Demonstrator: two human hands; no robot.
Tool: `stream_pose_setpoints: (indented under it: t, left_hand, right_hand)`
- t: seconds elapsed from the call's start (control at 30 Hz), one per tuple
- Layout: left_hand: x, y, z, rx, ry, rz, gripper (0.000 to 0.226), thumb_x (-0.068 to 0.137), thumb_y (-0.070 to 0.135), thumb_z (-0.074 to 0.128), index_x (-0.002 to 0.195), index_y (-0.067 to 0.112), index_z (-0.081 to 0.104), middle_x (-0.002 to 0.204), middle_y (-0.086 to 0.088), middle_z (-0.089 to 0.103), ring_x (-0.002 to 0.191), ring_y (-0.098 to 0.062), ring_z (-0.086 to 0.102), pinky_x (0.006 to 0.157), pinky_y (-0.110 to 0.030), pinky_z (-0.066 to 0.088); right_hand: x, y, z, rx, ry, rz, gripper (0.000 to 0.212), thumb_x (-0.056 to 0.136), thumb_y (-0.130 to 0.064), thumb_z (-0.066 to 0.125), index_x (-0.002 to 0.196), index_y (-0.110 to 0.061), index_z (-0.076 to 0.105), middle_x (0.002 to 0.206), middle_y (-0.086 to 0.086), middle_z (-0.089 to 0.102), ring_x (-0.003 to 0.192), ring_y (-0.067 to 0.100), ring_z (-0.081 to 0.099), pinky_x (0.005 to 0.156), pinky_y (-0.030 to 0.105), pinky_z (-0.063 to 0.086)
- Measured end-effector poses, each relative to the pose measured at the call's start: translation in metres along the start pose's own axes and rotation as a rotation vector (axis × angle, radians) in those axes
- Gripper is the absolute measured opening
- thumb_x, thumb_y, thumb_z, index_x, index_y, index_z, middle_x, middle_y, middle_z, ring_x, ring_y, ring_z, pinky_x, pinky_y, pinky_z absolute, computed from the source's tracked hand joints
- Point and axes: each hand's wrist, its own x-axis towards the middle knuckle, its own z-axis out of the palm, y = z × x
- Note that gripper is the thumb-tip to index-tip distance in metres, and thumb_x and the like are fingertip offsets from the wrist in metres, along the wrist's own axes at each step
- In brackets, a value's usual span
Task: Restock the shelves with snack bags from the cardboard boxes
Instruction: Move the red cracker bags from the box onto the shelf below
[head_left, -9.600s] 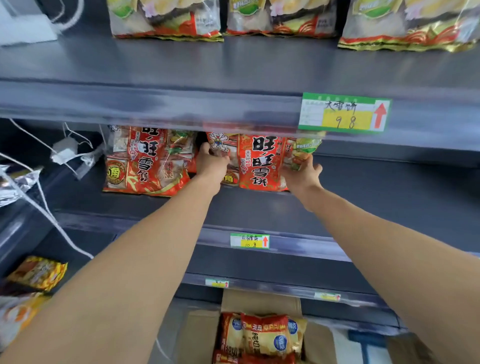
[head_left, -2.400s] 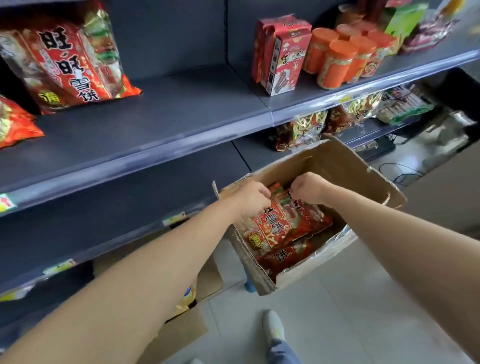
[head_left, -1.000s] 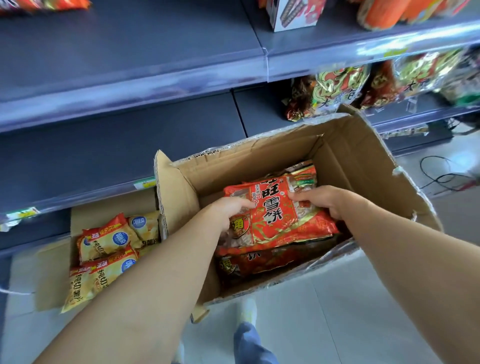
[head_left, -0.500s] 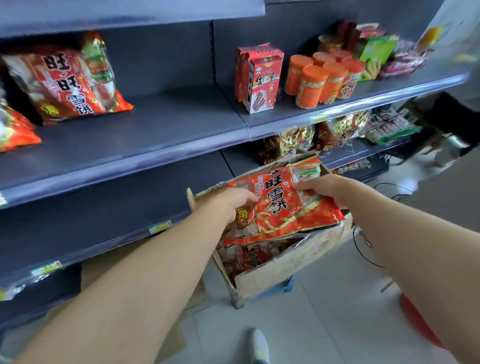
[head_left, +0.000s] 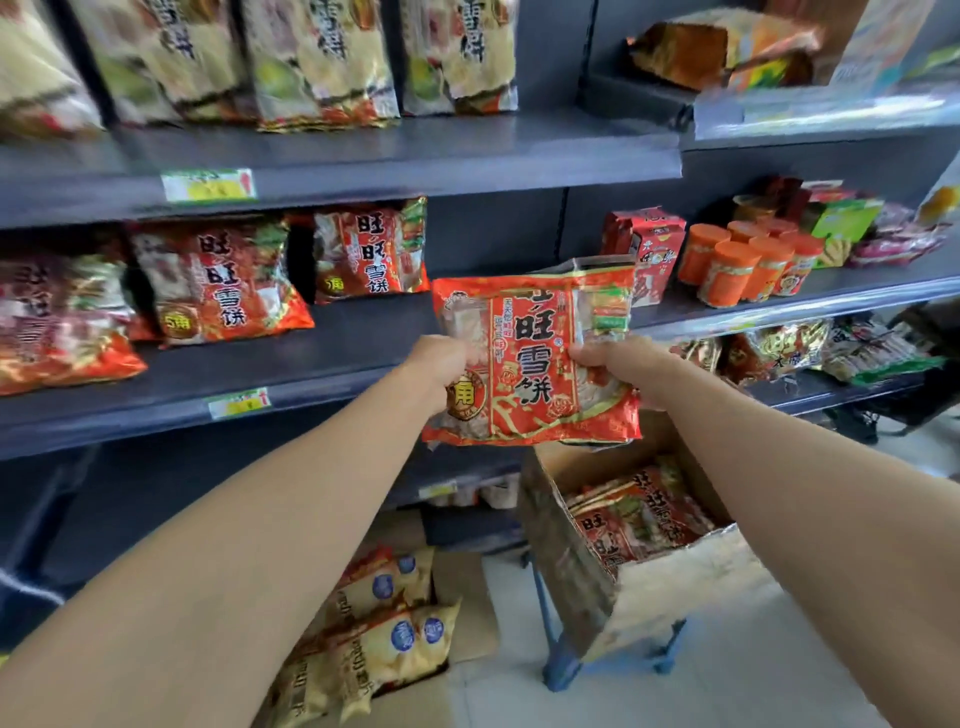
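Observation:
I hold a red snack bag (head_left: 535, 358) upright in front of the middle shelf (head_left: 332, 358). My left hand (head_left: 441, 366) grips its left edge and my right hand (head_left: 618, 364) grips its right edge. Below, an open cardboard box (head_left: 670, 597) on a blue stool holds more of the same red bags (head_left: 634, 514). Matching red bags (head_left: 218, 283) stand on the middle shelf to the left, with bare shelf to the right of them.
A flat cardboard box (head_left: 462, 587) on the floor holds yellow snack bags (head_left: 374, 639). Yellow-green bags (head_left: 311, 57) fill the top shelf. Red cartons (head_left: 644, 249) and orange jars (head_left: 743, 262) stand on the right shelf section. Price tags (head_left: 239, 402) sit on shelf edges.
Both hands lifted the red bag out of the cardboard box and raised it to the level of the middle shelf. My view rose from the box to the shelves.

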Motion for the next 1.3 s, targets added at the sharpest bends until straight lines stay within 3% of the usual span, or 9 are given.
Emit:
stream_pose_setpoints:
  t: [0.07,0.2,0.27,0.33,0.43,0.63,0.87,1.13,1.3]
  left_hand:
    - [0.006,0.004,-0.031,-0.038,0.051,0.024,0.024,0.082,-0.003,0.06,0.105,0.004,0.062,0.104,-0.019,0.069,0.092,-0.033,0.068,0.085,-0.048,0.055]
    - [0.031,0.006,-0.076,-0.096,0.118,0.063,0.024,0.086,-0.003,0.057,0.108,0.006,0.06,0.092,-0.009,0.067,0.078,-0.022,0.065,0.066,-0.033,0.053]
    - [0.051,0.006,-0.095,-0.128,0.166,0.089,0.03,0.083,-0.001,0.061,0.113,0.004,0.058,0.104,-0.008,0.066,0.092,-0.022,0.064,0.081,-0.037,0.053]
    - [0.083,0.001,-0.114,-0.16,0.206,0.114,0.057,0.074,0.004,0.066,0.129,0.006,0.053,0.123,-0.011,0.062,0.109,-0.027,0.061,0.096,-0.045,0.049]
    - [0.143,-0.008,-0.139,-0.2,0.249,0.109,0.069,0.065,0.008,0.065,0.133,0.012,0.052,0.126,-0.012,0.061,0.111,-0.03,0.061,0.097,-0.049,0.049]
    - [0.202,0.011,-0.154,-0.211,0.332,0.067,0.06,0.081,0.002,0.06,0.138,0.014,0.046,0.129,-0.008,0.06,0.112,-0.026,0.061,0.098,-0.046,0.049]
    - [0.255,0.006,-0.157,-0.169,0.39,0.011,0.036,0.084,-0.004,0.055,0.117,0.012,0.059,0.111,-0.007,0.068,0.1,-0.025,0.066,0.092,-0.044,0.053]
    - [0.291,0.006,-0.165,-0.194,0.406,0.029,0.048,0.082,-0.002,0.058,0.129,0.013,0.055,0.119,-0.007,0.066,0.104,-0.025,0.065,0.093,-0.045,0.052]
    - [0.293,0.002,-0.165,-0.135,0.421,0.036,0.06,0.081,0.001,0.061,0.137,0.017,0.047,0.128,-0.006,0.061,0.109,-0.025,0.062,0.097,-0.045,0.05]
  right_hand:
    - [0.003,-0.019,0.029,0.003,-0.01,-0.043,0.031,0.078,-0.029,0.077,0.101,-0.013,0.062,0.092,0.005,0.075,0.079,0.025,0.073,0.082,0.043,0.057]
    - [0.029,-0.047,0.078,0.006,-0.049,-0.1,0.034,0.076,-0.026,0.079,0.105,-0.015,0.064,0.098,0.004,0.074,0.086,0.024,0.073,0.088,0.047,0.055]
    - [0.049,-0.061,0.098,-0.002,-0.073,-0.143,0.03,0.076,-0.021,0.079,0.101,-0.015,0.065,0.101,0.005,0.074,0.089,0.025,0.072,0.089,0.047,0.055]
    - [0.073,-0.075,0.118,-0.013,-0.073,-0.184,0.02,0.076,-0.018,0.079,0.089,-0.019,0.063,0.101,0.003,0.072,0.093,0.025,0.07,0.09,0.045,0.055]
    - [0.113,-0.094,0.146,-0.048,-0.086,-0.218,0.023,0.076,-0.019,0.078,0.081,-0.026,0.057,0.098,-0.001,0.069,0.097,0.024,0.068,0.091,0.043,0.054]
    - [0.195,-0.125,0.18,-0.17,-0.112,-0.206,0.054,0.079,-0.021,0.073,0.126,-0.016,0.047,0.121,0.002,0.061,0.111,0.024,0.059,0.101,0.042,0.047]
    - [0.253,-0.135,0.207,-0.262,-0.196,-0.243,0.04,0.087,-0.011,0.065,0.125,-0.014,0.052,0.115,0.001,0.062,0.106,0.017,0.059,0.095,0.025,0.045]
    - [0.282,-0.139,0.223,-0.214,-0.171,-0.264,0.039,0.083,-0.009,0.068,0.119,-0.019,0.058,0.104,-0.003,0.064,0.09,0.014,0.059,0.078,0.024,0.046]
    - [0.283,-0.136,0.222,-0.236,-0.162,-0.254,0.045,0.083,-0.007,0.064,0.124,-0.021,0.052,0.106,-0.003,0.062,0.094,0.016,0.058,0.085,0.026,0.049]
